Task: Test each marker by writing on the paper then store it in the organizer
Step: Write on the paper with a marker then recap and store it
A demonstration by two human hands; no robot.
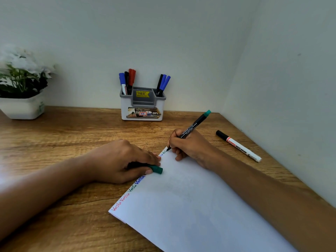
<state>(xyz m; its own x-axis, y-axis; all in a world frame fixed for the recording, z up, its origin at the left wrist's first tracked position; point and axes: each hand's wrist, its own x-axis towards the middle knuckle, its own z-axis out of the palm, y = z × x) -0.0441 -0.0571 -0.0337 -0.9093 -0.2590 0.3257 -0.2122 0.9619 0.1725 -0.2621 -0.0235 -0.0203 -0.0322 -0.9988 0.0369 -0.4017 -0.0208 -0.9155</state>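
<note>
My right hand (190,145) grips a black marker with a green end (195,124), its tip touching the far left corner of the white paper (190,206). Words in red, green and blue run along the paper's left edge. My left hand (120,160) rests on that edge, closed around the marker's green cap (156,169). The grey and white organizer (142,104) stands against the back wall. Blue, black and red markers (127,81) fill its left slot, and black and blue markers (162,84) its right slot. A white-board marker with a black cap (238,145) lies on the desk at the right.
A white pot with a white-flowered plant (21,88) stands at the back left of the wooden desk (63,142). Walls close the desk in at the back and along the right side.
</note>
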